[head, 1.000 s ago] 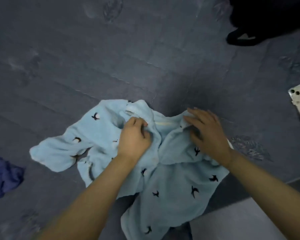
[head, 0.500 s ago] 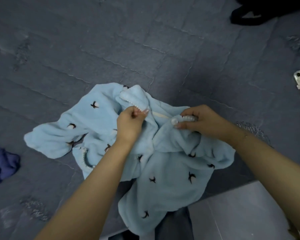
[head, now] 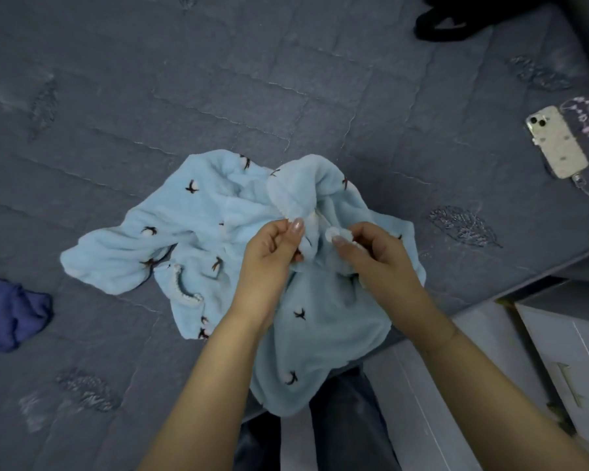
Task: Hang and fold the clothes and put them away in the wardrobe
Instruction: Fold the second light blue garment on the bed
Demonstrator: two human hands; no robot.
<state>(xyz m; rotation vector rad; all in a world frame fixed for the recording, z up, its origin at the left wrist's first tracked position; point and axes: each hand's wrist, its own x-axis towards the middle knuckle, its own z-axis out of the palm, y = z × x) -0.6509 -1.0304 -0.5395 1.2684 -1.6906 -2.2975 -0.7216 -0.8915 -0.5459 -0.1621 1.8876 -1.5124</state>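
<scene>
Pale-blue fleece garment (head: 215, 253) lay rumpled on a grey quilted bed (head: 184, 96), its hem hanging over the near edge. Left hand (head: 269, 256) pinched the trimmed front edge between thumb and fingers; right hand (head: 374, 260) pinched a white button (head: 330, 233) just beside it.

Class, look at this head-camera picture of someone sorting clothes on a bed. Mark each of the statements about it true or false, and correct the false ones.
1. Both hands pinch the light blue top. True: the left hand and the right hand each hold its fabric.
2. The phone lies on the floor. False: it lies on the grey bedcover, at the right.
3. A dark blue garment lies to the left of the top. True.
4. The top is neatly folded. False: it lies crumpled and spread out.
</scene>
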